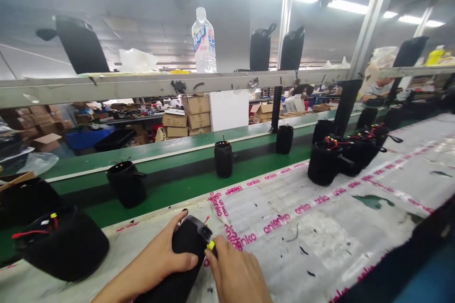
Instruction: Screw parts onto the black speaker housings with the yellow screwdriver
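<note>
My left hand (161, 258) is closed round a black fabric-covered speaker body (190, 241), thumb along its near side. The speaker lies tilted, with its grey-black rim end facing up and away from me. At this end my right hand (236, 267) pinches a small yellow-and-black piece (211, 245); most of it is hidden by the fingers, so I cannot tell its kind. A bit of red wire shows by the rim. To the left stands a larger black speaker body (71, 251) with red wires and a yellow connector at its open top.
A green conveyor belt (185, 170) runs behind the bench, carrying several black speaker bodies (223, 160). More with red wires cluster at right (323, 168). White sheeting printed "anko" (284, 246) covers the bench. An overhead shelf (142, 86) holds a plastic bottle (204, 42). A person works far right.
</note>
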Available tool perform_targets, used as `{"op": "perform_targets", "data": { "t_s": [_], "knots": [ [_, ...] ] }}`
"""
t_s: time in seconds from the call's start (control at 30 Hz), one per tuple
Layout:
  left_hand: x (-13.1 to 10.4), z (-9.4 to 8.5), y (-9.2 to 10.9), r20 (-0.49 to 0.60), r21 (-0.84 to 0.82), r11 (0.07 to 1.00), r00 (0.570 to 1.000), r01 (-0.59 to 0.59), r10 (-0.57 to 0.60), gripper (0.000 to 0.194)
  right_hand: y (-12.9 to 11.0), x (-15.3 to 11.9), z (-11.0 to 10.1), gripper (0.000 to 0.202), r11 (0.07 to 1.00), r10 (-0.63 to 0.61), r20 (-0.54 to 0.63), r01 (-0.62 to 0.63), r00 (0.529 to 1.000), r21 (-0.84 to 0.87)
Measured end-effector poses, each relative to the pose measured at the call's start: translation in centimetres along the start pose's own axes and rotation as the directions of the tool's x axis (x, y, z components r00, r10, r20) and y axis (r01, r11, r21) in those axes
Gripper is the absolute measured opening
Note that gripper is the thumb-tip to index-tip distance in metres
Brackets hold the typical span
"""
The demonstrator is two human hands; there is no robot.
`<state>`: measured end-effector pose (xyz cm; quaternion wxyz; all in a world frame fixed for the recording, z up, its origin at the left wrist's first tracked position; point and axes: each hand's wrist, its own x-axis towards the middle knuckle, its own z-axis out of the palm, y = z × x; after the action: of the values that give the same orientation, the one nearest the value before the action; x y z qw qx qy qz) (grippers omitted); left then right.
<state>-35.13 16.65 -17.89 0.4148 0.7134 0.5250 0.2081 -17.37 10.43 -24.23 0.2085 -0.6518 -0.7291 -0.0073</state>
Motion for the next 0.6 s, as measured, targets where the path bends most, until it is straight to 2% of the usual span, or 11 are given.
{"op": "perform_targets", "data": {
  "t_s": [0.1,0.2,0.3,0.47,0.6],
  "knots": [
    [-0.6,0.5,-0.5,-0.203,-0.136,0.990,0.979,-0.040,0.012,0.104,0.0,0.0,0.5,0.012,0.993,-0.099,-0.236,0.113,0.967,0.044],
    [-1.1,0.5,-0.8,-0.326,-0.168,0.981,0.945,-0.094,0.035,0.096,-0.3,0.4,0.1,0.027,0.986,-0.138,-0.364,0.162,0.921,0.035],
    [-1.4,0.4,-1.2,-0.438,-0.112,0.988,0.898,-0.104,0.045,0.094,-1.0,0.8,-0.2,0.028,0.989,-0.145,-0.350,0.138,0.925,-0.046],
    [-1.8,1.1,-2.1,-0.560,-0.008,0.999,0.827,-0.049,0.036,0.097,-3.2,1.2,-0.2,0.009,0.991,-0.105,-0.263,0.080,0.959,-0.104],
    [-1.8,1.8,-2.7,-0.642,0.051,0.997,0.763,-0.064,0.081,0.097,-4.3,1.3,-0.4,0.013,0.993,-0.074,-0.216,0.053,0.974,-0.105]
  ]
}}
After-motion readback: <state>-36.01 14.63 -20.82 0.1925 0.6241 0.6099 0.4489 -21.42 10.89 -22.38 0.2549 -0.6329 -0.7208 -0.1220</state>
